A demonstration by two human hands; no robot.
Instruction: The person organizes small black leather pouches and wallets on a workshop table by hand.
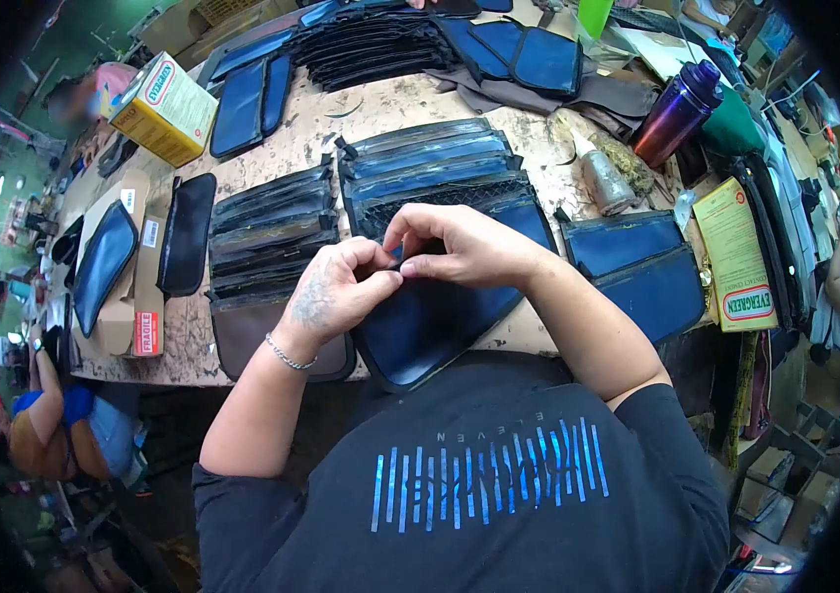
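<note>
A glossy dark panel point(430, 331) with black bound edges lies in front of me at the table's near edge. My left hand point(331, 292), with a chain bracelet at its wrist, pinches with thumb and forefinger at the panel's upper edge. Close against it, my right hand point(455, 247) pinches at the same spot, the thumb tips nearly touching. The fingers hide most of what lies between them. Just beyond my hands is an overlapping row of similar panels point(420, 158). Left of my hands lies another overlapping row of dark panels point(272, 232).
Yellow Evergreen cans point(165, 109) stand at the back left, with another can point(739, 257) at right. A purple bottle point(677, 114) and a glue-crusted container point(606, 178) are at back right. Cardboard point(146, 267) lies left. Panel stacks point(371, 49) fill the back. Other people work nearby.
</note>
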